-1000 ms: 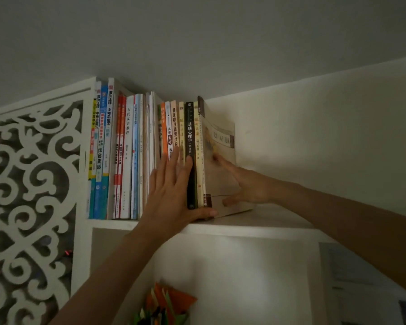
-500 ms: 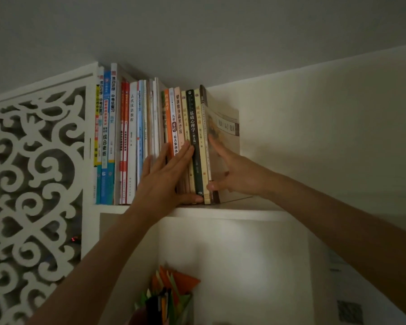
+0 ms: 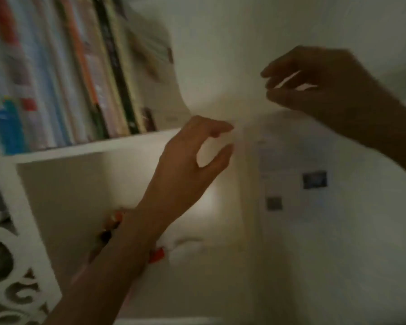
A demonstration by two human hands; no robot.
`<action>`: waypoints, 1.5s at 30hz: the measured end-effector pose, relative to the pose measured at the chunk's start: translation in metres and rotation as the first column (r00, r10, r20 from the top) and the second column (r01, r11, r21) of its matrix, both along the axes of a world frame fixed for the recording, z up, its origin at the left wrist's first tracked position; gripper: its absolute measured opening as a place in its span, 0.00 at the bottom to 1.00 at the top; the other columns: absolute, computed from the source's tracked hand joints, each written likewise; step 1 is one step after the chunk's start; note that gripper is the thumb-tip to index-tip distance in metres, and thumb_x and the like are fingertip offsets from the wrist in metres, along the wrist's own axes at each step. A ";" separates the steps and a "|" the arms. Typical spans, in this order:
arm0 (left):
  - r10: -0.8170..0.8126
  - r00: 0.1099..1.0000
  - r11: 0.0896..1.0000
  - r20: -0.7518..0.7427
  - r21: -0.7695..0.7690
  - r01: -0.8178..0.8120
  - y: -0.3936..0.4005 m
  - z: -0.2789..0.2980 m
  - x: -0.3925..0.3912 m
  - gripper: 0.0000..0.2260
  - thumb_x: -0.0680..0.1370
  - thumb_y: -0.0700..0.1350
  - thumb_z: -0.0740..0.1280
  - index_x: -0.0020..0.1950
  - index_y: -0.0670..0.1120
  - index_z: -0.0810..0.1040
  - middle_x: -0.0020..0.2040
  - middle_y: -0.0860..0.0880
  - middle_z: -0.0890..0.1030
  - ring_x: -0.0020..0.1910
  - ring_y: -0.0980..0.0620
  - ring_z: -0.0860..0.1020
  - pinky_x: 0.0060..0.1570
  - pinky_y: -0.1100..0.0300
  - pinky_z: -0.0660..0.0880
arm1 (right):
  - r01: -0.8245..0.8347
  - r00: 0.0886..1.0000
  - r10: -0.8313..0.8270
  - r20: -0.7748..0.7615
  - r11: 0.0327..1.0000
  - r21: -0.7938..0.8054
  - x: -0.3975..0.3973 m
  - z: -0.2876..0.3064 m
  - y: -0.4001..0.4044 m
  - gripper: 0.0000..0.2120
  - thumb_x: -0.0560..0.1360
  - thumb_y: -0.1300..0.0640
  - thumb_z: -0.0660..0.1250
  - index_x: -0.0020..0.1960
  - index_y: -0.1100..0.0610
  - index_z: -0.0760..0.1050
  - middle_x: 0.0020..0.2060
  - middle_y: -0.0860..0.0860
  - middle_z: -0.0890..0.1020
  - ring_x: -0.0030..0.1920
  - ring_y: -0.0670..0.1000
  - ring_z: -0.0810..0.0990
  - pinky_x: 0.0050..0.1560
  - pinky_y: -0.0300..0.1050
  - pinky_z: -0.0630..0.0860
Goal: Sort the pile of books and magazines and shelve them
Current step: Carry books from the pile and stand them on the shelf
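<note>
Neither hand grips anything in the head view, the only one. Left hand (image 3: pixel 188 160) hangs in the air with its fingers loosely curled and its thumb apart from them, so a bare gap shows between thumb and fingertips. Right hand (image 3: pixel 319 83) is up and to the right of it, well apart, its fingers loosely bent and pointing left, with light showing through between them; it holds nothing either. Both are clear of every surface.

Up and to the left of the left hand the books (image 3: pixel 63 73) stand in a tight row, spines outward, leaning a little in this tilted picture. Blur hides their titles. Spines in blue, red, orange, white and black can be told. At the right end of the row a pale book (image 3: pixel 157 85), nearest the left hand, shows its cover.

They stand on a white shelf (image 3: pixel 85 147), whose front edge runs leftward from just beside the left hand. Below that, behind the left forearm, lie some orange and red things (image 3: pixel 156 254), too blurred to name. A white fretwork panel (image 3: pixel 7 289) fills the lower left corner.

Below the right hand a pale sheet on the wall bears a dark patch (image 3: pixel 314 179) and a grey patch (image 3: pixel 274 203)
</note>
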State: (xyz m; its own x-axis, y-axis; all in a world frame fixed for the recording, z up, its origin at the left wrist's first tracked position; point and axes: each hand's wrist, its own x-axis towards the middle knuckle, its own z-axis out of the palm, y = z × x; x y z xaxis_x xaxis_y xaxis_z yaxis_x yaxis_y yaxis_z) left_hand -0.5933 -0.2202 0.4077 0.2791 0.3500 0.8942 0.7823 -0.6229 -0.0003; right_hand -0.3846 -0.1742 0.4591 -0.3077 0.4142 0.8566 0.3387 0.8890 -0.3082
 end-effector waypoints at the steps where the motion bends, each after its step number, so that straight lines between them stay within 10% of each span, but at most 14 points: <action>1: -0.060 0.998 0.996 -0.017 -0.061 0.059 0.007 -0.015 0.020 0.09 0.76 0.46 0.67 0.56 0.49 0.76 0.51 0.55 0.77 0.50 0.64 0.74 0.50 0.77 0.66 | 0.037 0.999 -0.036 0.013 0.999 -0.038 0.024 -0.017 -0.007 0.08 0.73 0.55 0.68 0.50 0.45 0.76 0.45 0.44 0.80 0.42 0.41 0.79 0.43 0.34 0.76; 7: -0.323 0.944 0.785 0.058 -0.541 0.302 0.059 -0.135 0.139 0.06 0.76 0.46 0.66 0.52 0.51 0.78 0.47 0.57 0.79 0.46 0.63 0.77 0.44 0.76 0.68 | 0.359 0.931 -0.288 0.226 0.838 -0.410 0.151 -0.151 -0.009 0.08 0.73 0.58 0.68 0.51 0.50 0.77 0.44 0.53 0.82 0.45 0.53 0.81 0.48 0.50 0.77; 12: -0.394 0.906 0.526 0.155 -0.770 0.361 0.087 -0.236 0.240 0.04 0.76 0.44 0.66 0.51 0.49 0.78 0.44 0.59 0.78 0.42 0.64 0.77 0.41 0.75 0.68 | 0.548 0.837 -0.382 0.393 0.567 -0.615 0.257 -0.268 0.000 0.07 0.75 0.57 0.67 0.52 0.54 0.78 0.44 0.50 0.81 0.44 0.51 0.80 0.42 0.39 0.73; 18: -0.283 0.939 0.202 0.193 -0.946 0.255 0.112 -0.364 0.356 0.06 0.77 0.40 0.66 0.52 0.42 0.78 0.49 0.45 0.81 0.44 0.54 0.77 0.40 0.77 0.68 | 0.649 0.751 -0.366 0.549 0.258 -0.716 0.397 -0.401 0.003 0.09 0.77 0.56 0.65 0.55 0.57 0.76 0.46 0.51 0.78 0.48 0.51 0.77 0.45 0.38 0.68; 23: -0.056 0.975 -0.056 0.215 -0.976 0.212 0.129 -0.438 0.431 0.04 0.77 0.40 0.65 0.51 0.42 0.75 0.48 0.44 0.76 0.49 0.45 0.77 0.48 0.54 0.74 | 0.642 0.736 -0.372 0.566 0.118 -0.757 0.493 -0.474 0.005 0.11 0.77 0.58 0.64 0.58 0.61 0.75 0.55 0.58 0.76 0.57 0.57 0.76 0.51 0.41 0.68; 27: 0.146 0.963 -0.009 0.225 -0.974 0.228 0.140 -0.474 0.454 0.08 0.74 0.44 0.69 0.42 0.53 0.70 0.41 0.50 0.72 0.42 0.50 0.74 0.47 0.52 0.71 | 0.645 0.733 -0.348 0.584 0.086 -0.759 0.535 -0.505 0.025 0.18 0.76 0.54 0.66 0.64 0.58 0.71 0.62 0.57 0.72 0.62 0.56 0.72 0.57 0.45 0.70; 28: 0.165 0.971 0.021 0.172 -0.985 0.170 0.141 -0.486 0.451 0.08 0.73 0.46 0.70 0.49 0.50 0.74 0.49 0.46 0.75 0.48 0.46 0.75 0.52 0.49 0.70 | 0.651 0.733 -0.345 0.586 0.109 -0.751 0.536 -0.512 0.031 0.21 0.75 0.52 0.67 0.66 0.57 0.69 0.64 0.56 0.70 0.64 0.55 0.70 0.58 0.44 0.69; 30: 0.098 0.993 0.014 -0.066 -0.998 -0.067 0.143 -0.505 0.439 0.38 0.68 0.62 0.67 0.71 0.42 0.65 0.71 0.38 0.64 0.70 0.39 0.64 0.65 0.45 0.64 | 0.665 0.730 -0.344 0.591 0.155 -0.731 0.524 -0.523 0.042 0.30 0.74 0.44 0.66 0.71 0.56 0.64 0.70 0.55 0.64 0.70 0.56 0.64 0.65 0.46 0.64; 33: -0.123 0.926 -0.002 -0.358 -0.933 -0.361 0.135 -0.528 0.421 0.48 0.71 0.65 0.65 0.76 0.47 0.39 0.77 0.43 0.43 0.76 0.40 0.46 0.71 0.43 0.52 | 0.680 0.727 -0.269 0.632 0.158 -0.716 0.500 -0.543 0.060 0.52 0.60 0.21 0.45 0.76 0.49 0.45 0.77 0.53 0.47 0.76 0.57 0.46 0.72 0.57 0.49; 35: -0.176 0.903 0.158 -0.392 -0.917 -0.367 0.128 -0.538 0.415 0.50 0.70 0.61 0.69 0.76 0.47 0.38 0.76 0.41 0.47 0.74 0.35 0.52 0.67 0.36 0.59 | 0.769 0.639 -0.194 0.744 0.178 -0.614 0.490 -0.558 0.068 0.58 0.54 0.17 0.31 0.76 0.48 0.41 0.77 0.54 0.44 0.76 0.61 0.44 0.71 0.65 0.47; 38: -0.219 0.912 0.155 -0.347 -0.935 -0.318 0.127 -0.553 0.405 0.60 0.59 0.53 0.80 0.75 0.56 0.38 0.72 0.37 0.59 0.68 0.32 0.61 0.52 0.33 0.73 | 0.830 0.556 -0.204 0.806 0.199 -0.522 0.485 -0.568 0.069 0.54 0.60 0.20 0.30 0.76 0.50 0.54 0.76 0.57 0.54 0.74 0.66 0.53 0.67 0.71 0.53; 42: -0.213 0.935 0.243 -0.283 -0.943 -0.230 0.127 -0.554 0.401 0.56 0.68 0.45 0.76 0.69 0.65 0.28 0.72 0.45 0.42 0.70 0.40 0.42 0.66 0.40 0.62 | 0.833 0.551 -0.171 0.817 0.172 -0.526 0.483 -0.561 0.063 0.47 0.67 0.25 0.30 0.74 0.48 0.59 0.74 0.55 0.60 0.72 0.65 0.60 0.67 0.68 0.60; 45: -0.183 0.938 0.179 -0.294 -0.948 -0.263 0.130 -0.547 0.403 0.47 0.73 0.46 0.71 0.71 0.43 0.33 0.70 0.48 0.33 0.72 0.46 0.37 0.71 0.46 0.55 | 0.872 0.488 -0.156 0.859 0.134 -0.471 0.474 -0.563 0.058 0.35 0.77 0.34 0.38 0.68 0.51 0.71 0.65 0.57 0.75 0.61 0.66 0.75 0.51 0.68 0.74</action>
State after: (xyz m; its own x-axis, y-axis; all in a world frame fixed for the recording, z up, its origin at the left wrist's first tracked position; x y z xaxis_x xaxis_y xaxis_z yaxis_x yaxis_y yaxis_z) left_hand -0.1905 -0.0902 -0.1391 0.3723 0.8759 -0.3068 0.8973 -0.2552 0.3603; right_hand 0.0894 -0.1162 -0.1036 0.1754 0.9416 -0.2874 0.9532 -0.2355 -0.1896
